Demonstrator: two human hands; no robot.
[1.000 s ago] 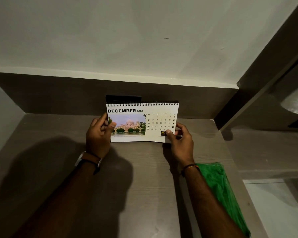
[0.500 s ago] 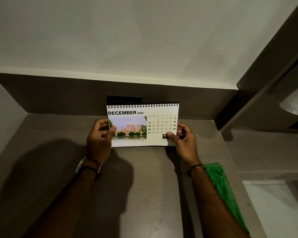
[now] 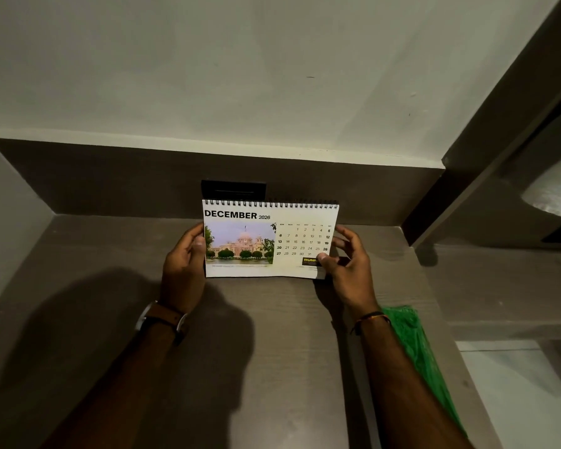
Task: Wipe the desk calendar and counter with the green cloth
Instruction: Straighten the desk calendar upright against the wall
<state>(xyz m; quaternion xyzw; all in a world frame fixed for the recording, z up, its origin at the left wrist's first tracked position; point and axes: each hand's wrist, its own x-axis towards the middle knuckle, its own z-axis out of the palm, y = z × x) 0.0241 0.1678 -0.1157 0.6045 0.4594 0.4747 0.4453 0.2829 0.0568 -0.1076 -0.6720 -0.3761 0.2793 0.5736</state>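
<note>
A spiral-bound desk calendar (image 3: 269,238) showing December 2026 is held upright over the grey-brown counter (image 3: 272,351). My left hand (image 3: 183,270) grips its left edge, fingers behind and thumb on the front. My right hand (image 3: 348,267) holds the lower right corner, thumb on the front, fingers spread behind. The green cloth (image 3: 418,351) lies on the counter's right edge, partly hidden by my right forearm.
A dark rectangular panel (image 3: 234,189) sits in the low back wall just behind the calendar. A side wall closes the counter on the left. To the right the counter ends at a step down to a lower ledge (image 3: 499,286) and pale floor (image 3: 515,384).
Both hands have drawn the calendar slightly toward me and down. My left thumb has shifted from the picture toward the left edge.
</note>
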